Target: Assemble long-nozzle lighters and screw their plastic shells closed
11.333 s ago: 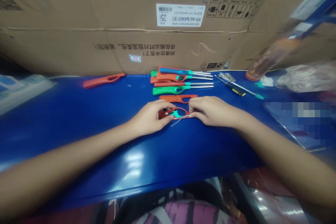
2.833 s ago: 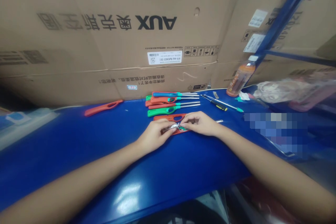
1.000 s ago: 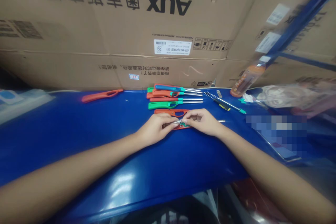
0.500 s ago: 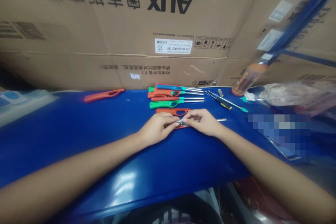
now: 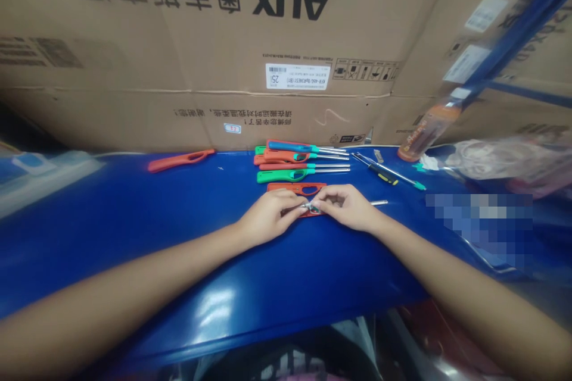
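On the blue table [image 5: 134, 220] my left hand [image 5: 268, 219] and my right hand [image 5: 346, 207] meet over an opened orange lighter shell [image 5: 295, 189]. Both hands pinch small parts inside it: a thin silver wire and a teal piece [image 5: 311, 208] show between the fingertips. A metal nozzle tube [image 5: 379, 203] pokes out to the right of my right hand. Most of the shell under my fingers is hidden.
Behind the hands lies a stack of finished long lighters [image 5: 295, 162] in orange, green and blue. A lone orange shell half [image 5: 181, 160] lies left. Screwdrivers [image 5: 388, 170], a bottle [image 5: 424, 134] and plastic bags [image 5: 504, 161] sit at right. Big cardboard boxes [image 5: 223, 41] wall off the back.
Across the frames both hands stay pinched on the lighter's inner parts, with only small finger shifts. The view has tilted up from the earliest frame and drifted slightly.
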`<state>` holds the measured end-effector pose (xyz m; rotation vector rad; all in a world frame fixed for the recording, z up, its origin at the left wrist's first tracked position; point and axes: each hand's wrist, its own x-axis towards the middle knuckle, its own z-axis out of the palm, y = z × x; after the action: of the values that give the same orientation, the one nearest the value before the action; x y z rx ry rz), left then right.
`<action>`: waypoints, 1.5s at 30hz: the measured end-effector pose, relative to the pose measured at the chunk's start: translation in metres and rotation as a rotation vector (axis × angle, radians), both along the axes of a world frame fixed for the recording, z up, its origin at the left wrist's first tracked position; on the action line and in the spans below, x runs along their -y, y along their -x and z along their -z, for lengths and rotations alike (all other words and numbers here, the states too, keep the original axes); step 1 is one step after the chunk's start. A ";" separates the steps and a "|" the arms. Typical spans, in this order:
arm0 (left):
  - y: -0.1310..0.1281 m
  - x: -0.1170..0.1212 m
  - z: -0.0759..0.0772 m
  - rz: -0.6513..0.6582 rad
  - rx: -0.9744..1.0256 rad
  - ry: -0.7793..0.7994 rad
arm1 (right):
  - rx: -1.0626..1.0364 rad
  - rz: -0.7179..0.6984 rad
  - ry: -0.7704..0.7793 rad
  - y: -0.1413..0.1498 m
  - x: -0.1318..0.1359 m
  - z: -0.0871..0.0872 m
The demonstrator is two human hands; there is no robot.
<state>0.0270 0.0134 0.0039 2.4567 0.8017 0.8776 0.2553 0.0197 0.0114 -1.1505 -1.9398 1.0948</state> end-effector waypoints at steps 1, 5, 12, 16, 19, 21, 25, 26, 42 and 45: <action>0.000 0.000 -0.001 0.000 0.001 0.002 | -0.004 0.005 0.000 0.001 0.000 0.000; 0.003 0.001 -0.008 -0.039 -0.033 -0.037 | -0.060 0.025 0.010 0.001 0.002 -0.003; 0.010 0.003 -0.017 -0.034 -0.189 -0.017 | -0.216 0.082 0.065 -0.004 0.000 -0.005; 0.011 0.003 -0.018 -0.029 -0.225 0.060 | -0.186 0.125 -0.102 -0.008 -0.006 -0.003; 0.012 0.003 -0.022 -0.018 -0.264 0.027 | -0.099 0.101 -0.244 -0.011 -0.008 -0.004; 0.013 0.004 -0.028 -0.019 -0.268 0.013 | -0.031 0.085 -0.322 -0.013 -0.007 -0.006; 0.016 0.005 -0.039 -0.029 -0.265 0.024 | 0.105 -0.004 -0.491 -0.014 -0.001 -0.011; 0.017 0.005 -0.040 -0.033 -0.270 0.040 | 0.142 -0.044 -0.518 -0.013 0.000 -0.012; 0.015 0.001 -0.034 -0.152 -0.185 0.251 | 0.457 -0.199 -0.541 -0.008 0.008 -0.011; 0.017 -0.002 -0.033 -0.147 -0.181 0.288 | 0.466 -0.200 -0.549 -0.008 0.008 -0.011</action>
<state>0.0103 0.0152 0.0367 2.2647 1.1011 0.5472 0.2632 0.0114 0.0227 -0.9647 -2.5427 0.3364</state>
